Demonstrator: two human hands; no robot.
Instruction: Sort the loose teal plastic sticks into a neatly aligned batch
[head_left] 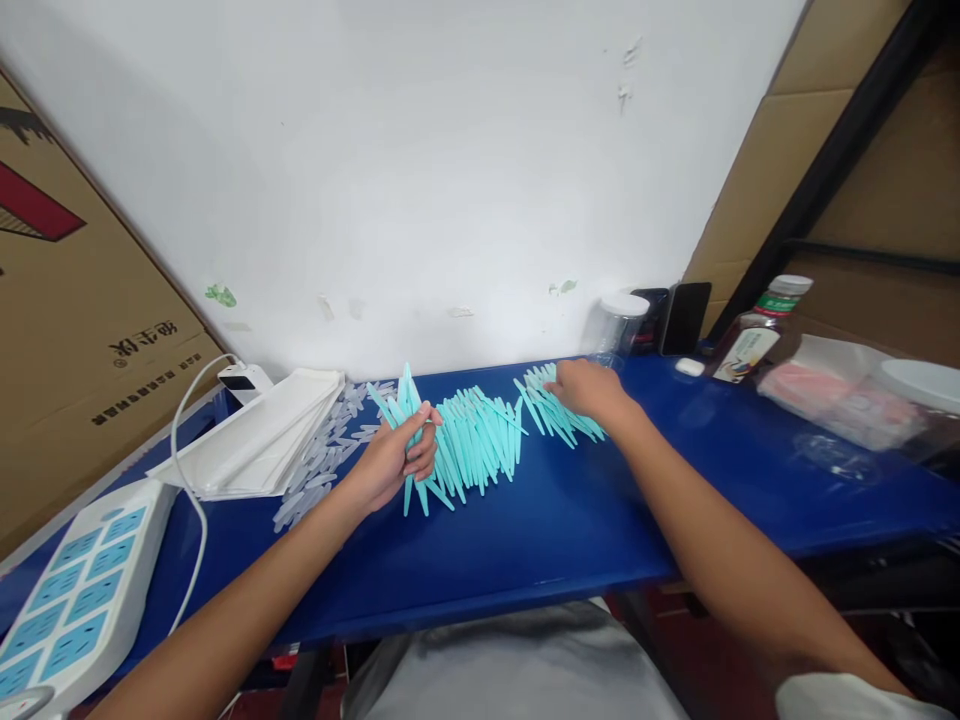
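My left hand is closed around several slim turquoise plastic sticks with tapered ends, held upright in a fanned bunch. Just right of it, a wide row of the same sticks lies on the blue table. Farther right is a smaller pile of turquoise sticks. Over that pile's right side my right hand is curled, its thumb and finger pinched at the sticks; the other fingertips are partly hidden. Small translucent grey plastic strips lie scattered left of my left hand.
Folded white sheets, a white cable and a power strip occupy the left side. At the right stand a clear jar, a dark phone, a bottle and a pink-filled plastic bag. A white wall borders the table's back.
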